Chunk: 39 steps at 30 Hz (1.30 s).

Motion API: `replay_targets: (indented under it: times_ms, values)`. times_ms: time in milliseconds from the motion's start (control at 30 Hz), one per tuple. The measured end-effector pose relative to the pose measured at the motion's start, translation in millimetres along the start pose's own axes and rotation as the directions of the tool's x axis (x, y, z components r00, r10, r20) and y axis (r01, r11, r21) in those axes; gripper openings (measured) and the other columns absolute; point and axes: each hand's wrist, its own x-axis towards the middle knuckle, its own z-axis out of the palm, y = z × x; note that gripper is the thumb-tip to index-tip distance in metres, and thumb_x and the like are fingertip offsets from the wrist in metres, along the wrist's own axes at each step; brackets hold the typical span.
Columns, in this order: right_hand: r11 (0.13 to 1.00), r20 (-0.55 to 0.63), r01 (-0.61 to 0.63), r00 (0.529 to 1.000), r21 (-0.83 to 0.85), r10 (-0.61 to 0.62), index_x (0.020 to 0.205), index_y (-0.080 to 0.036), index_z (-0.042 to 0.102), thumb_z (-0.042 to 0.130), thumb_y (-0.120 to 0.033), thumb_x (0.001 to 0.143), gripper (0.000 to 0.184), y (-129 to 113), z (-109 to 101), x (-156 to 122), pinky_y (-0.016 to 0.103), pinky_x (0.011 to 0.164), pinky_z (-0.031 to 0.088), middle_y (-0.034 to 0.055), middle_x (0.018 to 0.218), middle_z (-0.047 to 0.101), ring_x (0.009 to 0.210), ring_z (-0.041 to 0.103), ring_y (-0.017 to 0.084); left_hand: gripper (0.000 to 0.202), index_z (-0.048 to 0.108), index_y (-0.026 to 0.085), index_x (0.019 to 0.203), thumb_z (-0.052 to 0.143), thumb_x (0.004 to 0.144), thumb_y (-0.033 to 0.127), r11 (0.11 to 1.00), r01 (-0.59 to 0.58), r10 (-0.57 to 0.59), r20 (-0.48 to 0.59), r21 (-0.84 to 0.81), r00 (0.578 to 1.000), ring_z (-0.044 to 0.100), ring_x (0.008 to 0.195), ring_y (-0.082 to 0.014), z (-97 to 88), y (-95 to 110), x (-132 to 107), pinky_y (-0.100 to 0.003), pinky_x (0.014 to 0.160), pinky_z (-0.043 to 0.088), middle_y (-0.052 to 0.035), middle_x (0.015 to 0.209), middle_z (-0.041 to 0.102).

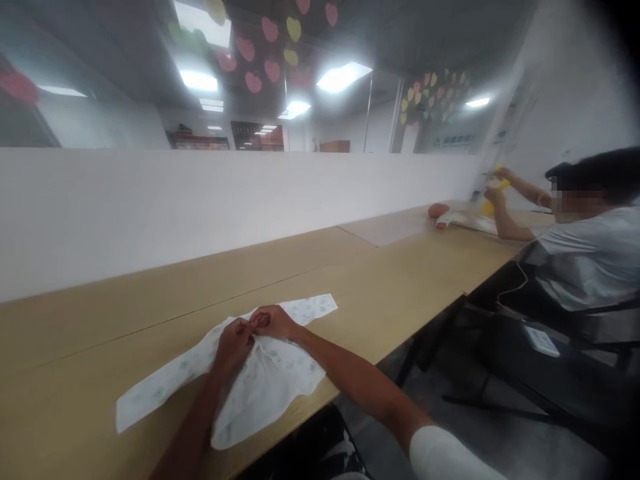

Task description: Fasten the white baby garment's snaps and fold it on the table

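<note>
A small white garment with a faint green print lies spread on the wooden table, its long sleeves stretched left and right. My left hand and my right hand meet over the garment's middle. Both have their fingers curled and pinched together, fingertips touching each other at the cloth's upper edge. Whatever they pinch is too small to make out.
A white partition wall runs along the table's far side. At the far right another person sits at the same table, hands raised around something yellow, with a doll and cloth lying before them. The table's front edge drops to dark floor.
</note>
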Motion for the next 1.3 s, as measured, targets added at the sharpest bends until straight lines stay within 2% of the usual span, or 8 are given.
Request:
replay_targets:
  times_ms: [100, 233, 367, 533, 700, 900, 1167, 1300]
  values:
    - [0.999, -0.019, -0.017, 1.0, -0.04, 0.016, 0.089, -0.01, 0.067, 0.075, -0.035, 0.067, 0.034, 0, 0, -2, 0.021, 0.065, 0.044, 0.0037, 0.078, 0.062, 0.07, 0.056, 0.012, 0.039, 0.054, 0.019, 0.072, 0.056, 0.078, 0.058, 0.999, -0.042, 0.042, -0.002, -0.015, 0.999, 0.057, 0.058, -0.0194, 1.3, 1, -3, -0.028, 0.06, 0.042, -0.0023, 0.063, 0.06]
    - [0.995, -0.017, -0.037, 0.999, -0.093, 0.036, 0.091, -0.01, 0.067, 0.076, -0.04, 0.066, 0.041, 3, 1, -4, 0.022, 0.067, 0.045, 0.0045, 0.08, 0.063, 0.071, 0.057, 0.013, 0.032, 0.052, 0.019, 0.082, 0.057, 0.076, 0.05, 0.993, -0.032, 0.033, 0.001, -0.112, 0.999, 0.061, 0.063, -0.0209, 4.8, -1, -7, -0.028, 0.058, 0.047, -0.0035, 0.074, 0.064]
    - [0.994, -0.035, -0.039, 0.999, -0.098, 0.035, 0.085, -0.01, 0.063, 0.074, -0.039, 0.066, 0.036, 5, 1, -8, 0.022, 0.066, 0.045, 0.005, 0.078, 0.063, 0.069, 0.057, 0.013, 0.03, 0.051, 0.019, 0.083, 0.056, 0.074, 0.047, 0.985, -0.026, 0.024, -0.014, -0.17, 1.0, 0.06, 0.062, -0.0193, 6.9, 1, -10, -0.028, 0.056, 0.049, -0.0032, 0.076, 0.06]
    - [0.989, 0.024, -0.014, 1.0, -0.15, 0.017, 0.087, -0.01, 0.066, 0.07, -0.034, 0.07, 0.029, 7, -3, -15, 0.022, 0.066, 0.045, 0.005, 0.078, 0.063, 0.069, 0.058, 0.013, 0.028, 0.055, 0.017, 0.095, 0.051, 0.073, 0.033, 0.984, -0.016, 0.02, 0.021, -0.176, 1.0, 0.056, 0.056, -0.0164, 7.9, 5, -14, -0.025, 0.056, 0.046, -0.0019, 0.07, 0.059]
    - [0.962, 0.007, -0.01, 1.0, -0.273, 0.012, 0.083, -0.01, 0.067, 0.068, -0.03, 0.072, 0.023, 4, -5, -19, 0.02, 0.062, 0.041, 0.0022, 0.071, 0.06, 0.065, 0.053, 0.011, 0.015, 0.051, 0.017, 0.09, 0.049, 0.076, 0.015, 0.99, 0.005, -0.004, 0.012, -0.138, 1.0, 0.051, 0.056, -0.0146, 10.9, 15, -19, -0.023, 0.055, 0.039, 0.0012, 0.063, 0.053]
    - [0.88, -0.005, 0.003, 1.0, -0.475, -0.006, 0.073, -0.011, 0.064, 0.072, -0.019, 0.075, 0.012, -2, -10, -21, 0.019, 0.059, 0.035, -0.001, 0.066, 0.056, 0.061, 0.048, 0.009, 0.01, 0.053, 0.015, 0.084, 0.044, 0.086, 0.012, 0.994, -0.107, 0.107, -0.015, -0.026, 0.994, 0.053, 0.071, -0.0146, 13.1, 20, -22, -0.024, 0.065, 0.039, -0.0024, 0.08, 0.058]
    - [0.615, 0.137, 0.147, 0.989, -0.775, -0.062, 0.071, -0.011, 0.06, 0.068, -0.005, 0.075, 0.011, -15, -12, -19, 0.022, 0.061, 0.028, -0.0024, 0.067, 0.054, 0.062, 0.044, 0.009, 0.015, 0.049, 0.017, 0.097, 0.046, 0.086, 0.007, 0.994, -0.099, 0.096, 0.07, 0.04, 0.993, 0.052, 0.069, -0.0175, 11.0, 10, -18, -0.027, 0.067, 0.038, 0.002, 0.071, 0.054]
    - [0.662, 0.071, 0.11, 0.994, -0.741, -0.087, 0.078, -0.012, 0.062, 0.068, -0.01, 0.078, 0.007, -16, -11, -20, 0.021, 0.062, 0.03, -0.0019, 0.07, 0.056, 0.064, 0.047, 0.009, 0.008, 0.052, 0.017, 0.089, 0.05, 0.088, 0.009, 0.989, -0.127, 0.122, 0.078, 0.073, 0.99, 0.054, 0.079, -0.0183, 8.2, 15, -19, -0.028, 0.072, 0.04, -0.0013, 0.083, 0.057]
